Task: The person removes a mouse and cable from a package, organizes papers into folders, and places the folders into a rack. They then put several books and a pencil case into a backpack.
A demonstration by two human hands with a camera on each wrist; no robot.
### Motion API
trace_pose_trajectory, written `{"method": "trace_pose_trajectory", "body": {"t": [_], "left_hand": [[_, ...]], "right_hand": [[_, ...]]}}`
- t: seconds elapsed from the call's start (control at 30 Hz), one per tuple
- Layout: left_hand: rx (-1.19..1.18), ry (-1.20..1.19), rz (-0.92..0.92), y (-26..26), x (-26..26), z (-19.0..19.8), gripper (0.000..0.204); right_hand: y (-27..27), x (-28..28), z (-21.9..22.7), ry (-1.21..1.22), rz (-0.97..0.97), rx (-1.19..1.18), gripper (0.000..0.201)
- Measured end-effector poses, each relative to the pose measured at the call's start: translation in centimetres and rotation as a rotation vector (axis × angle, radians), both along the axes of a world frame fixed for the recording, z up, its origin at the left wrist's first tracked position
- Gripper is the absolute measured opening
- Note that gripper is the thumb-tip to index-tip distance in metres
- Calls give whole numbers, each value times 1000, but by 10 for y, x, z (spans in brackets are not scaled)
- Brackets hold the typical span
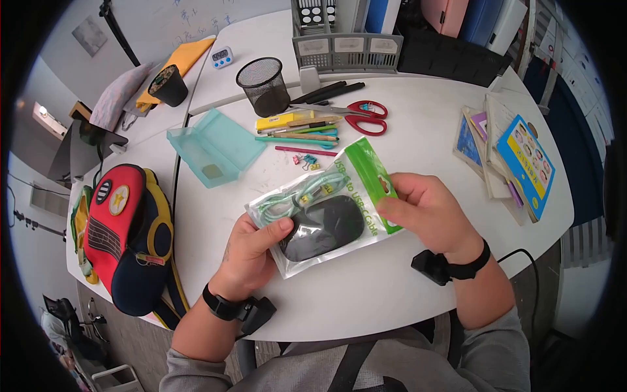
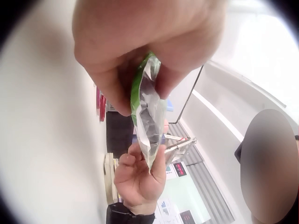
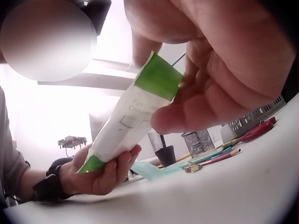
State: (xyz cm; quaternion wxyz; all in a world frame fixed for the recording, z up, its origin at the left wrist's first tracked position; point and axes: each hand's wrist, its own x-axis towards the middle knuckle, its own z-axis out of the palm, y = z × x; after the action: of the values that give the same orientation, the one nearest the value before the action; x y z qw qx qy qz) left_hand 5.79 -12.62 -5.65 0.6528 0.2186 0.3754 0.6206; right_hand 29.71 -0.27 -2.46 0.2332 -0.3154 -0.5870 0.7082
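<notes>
A clear zip package (image 1: 372, 228) with a green top strip and "USB-C to USB-C Cable" printing is held up over the white table. Through its front show a coiled pale green cable (image 1: 277, 208) and a dark rounded item (image 1: 323, 228). My left hand (image 1: 248, 255) grips the lower left side, thumb on the front. At the green end, my right hand (image 1: 428, 212) pinches the strip beside its hanging hole. The left wrist view catches the package (image 2: 148, 112) edge-on between both hands. Its white printed back (image 3: 121, 123) faces the right wrist camera.
Behind the package lie pens and pencils (image 1: 304, 130), red-handled scissors (image 1: 369, 117), small binder clips (image 1: 305, 161) and an open teal case (image 1: 215, 149). A mesh cup (image 1: 262, 85) stands farther back. A red and navy backpack (image 1: 134, 242) is at left, books (image 1: 526, 166) at right.
</notes>
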Motion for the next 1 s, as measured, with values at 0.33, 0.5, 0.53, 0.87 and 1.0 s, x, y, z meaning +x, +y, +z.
{"method": "trace_pose_trajectory", "body": {"t": [0.33, 0.5, 0.53, 0.87, 1.0], "left_hand": [[97, -88, -442, -13, -24, -8, 82], [28, 103, -442, -1, 9, 16, 68], [-2, 359, -436, 1, 15, 19, 52], [8, 260, -17, 6, 20, 2, 24], [47, 304, 23, -2, 21, 2, 23]], "right_hand": [[9, 9, 5, -61, -61, 98, 18], [1, 9, 10, -71, 244, 32, 19], [-1, 6, 10, -127, 256, 139, 20], [0, -4, -17, -41, 56, 16, 22], [-9, -9, -12, -68, 60, 167, 26]]}}
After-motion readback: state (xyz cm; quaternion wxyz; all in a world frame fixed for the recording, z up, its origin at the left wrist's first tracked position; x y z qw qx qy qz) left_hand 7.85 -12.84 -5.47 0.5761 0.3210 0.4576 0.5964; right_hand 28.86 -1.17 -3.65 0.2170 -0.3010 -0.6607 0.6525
